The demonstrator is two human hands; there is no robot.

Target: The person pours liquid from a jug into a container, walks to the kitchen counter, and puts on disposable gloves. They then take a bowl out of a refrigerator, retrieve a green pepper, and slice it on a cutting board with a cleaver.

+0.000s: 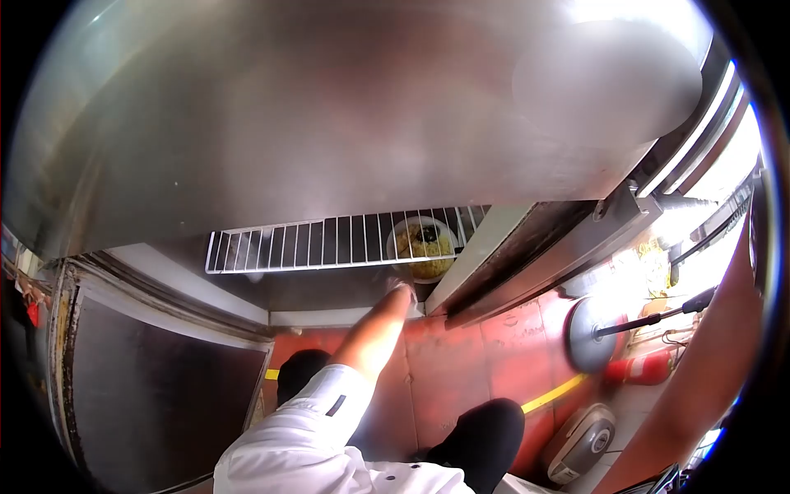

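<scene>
My left hand (pixel 401 288), small and blurred at the end of a white-sleeved arm, reaches into an open steel cabinet below a counter. It is just under the front edge of a white wire rack (pixel 329 243), beside a round white container (pixel 442 270) of yellowish food with something dark on top. Its fingers are smeared, so their shape and any hold on the container cannot be made out. A bare forearm rises along the right edge of the view; its hand does not show, so my right hand is out of sight.
A steel counter (pixel 329 107) spans the top. Cabinet doors stand open at left (pixel 164 379) and right (pixel 559 263). On the red tiled floor (pixel 444 370) are my knees, a round grey base with a pole (pixel 588 333), a red cylinder (pixel 640 368) and a grey-white appliance (pixel 583 443).
</scene>
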